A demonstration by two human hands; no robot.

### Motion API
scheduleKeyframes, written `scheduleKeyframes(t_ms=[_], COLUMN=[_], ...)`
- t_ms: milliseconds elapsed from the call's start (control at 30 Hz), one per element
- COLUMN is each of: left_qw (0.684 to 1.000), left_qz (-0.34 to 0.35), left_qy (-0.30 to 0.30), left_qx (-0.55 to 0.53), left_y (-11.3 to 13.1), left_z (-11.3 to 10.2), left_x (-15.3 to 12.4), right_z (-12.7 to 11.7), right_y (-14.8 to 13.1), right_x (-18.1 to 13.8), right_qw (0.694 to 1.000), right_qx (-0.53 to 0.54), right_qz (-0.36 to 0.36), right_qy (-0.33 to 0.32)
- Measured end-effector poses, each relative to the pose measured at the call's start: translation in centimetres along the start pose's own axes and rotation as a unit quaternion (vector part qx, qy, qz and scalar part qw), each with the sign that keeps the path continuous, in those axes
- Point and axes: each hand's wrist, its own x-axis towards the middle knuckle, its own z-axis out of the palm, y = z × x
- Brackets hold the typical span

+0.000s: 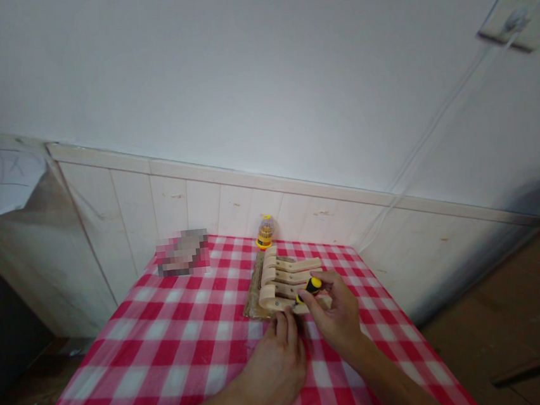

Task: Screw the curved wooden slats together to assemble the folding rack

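Observation:
A light wooden piece with several curved slats (284, 280) lies on a brownish board on the red-and-white checked tablecloth (168, 339). My right hand (335, 314) is closed round a short screwdriver with a black and yellow handle (310, 287), its tip down at the near edge of the wood. My left hand (276, 361) rests on the cloth just in front, its fingers together and touching that near edge beside the tip. A small screw may be under the fingers; I cannot make it out.
A yellow bit holder (265, 233) stands at the table's far edge against the white panelled wall. A blurred grey object (182, 252) lies at the far left. A socket with a white cable (513, 20) is on the wall upper right. Wooden floor lies to the right.

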Motion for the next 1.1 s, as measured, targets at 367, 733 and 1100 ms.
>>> scheduleKeyframes(t_ms=[367, 733, 1100], left_qw=[1.0, 1.0, 1.0], left_qz=[-0.003, 0.002, 0.002], left_qy=[-0.001, 0.008, -0.016], left_qx=[-0.009, 0.005, -0.011], left_y=[0.0, -0.1, -0.1], left_z=[0.3, 0.1, -0.1], left_x=[-0.1, -0.1, 0.0], right_z=[0.6, 0.5, 0.8], right_y=[1.3, 1.0, 1.2], right_x=[-0.9, -0.2, -0.3], right_qw=[0.999, 0.999, 0.997], right_qx=[0.008, 0.022, 0.007], right_qz=[0.042, -0.036, -0.064], right_qy=[0.011, 0.011, 0.035])
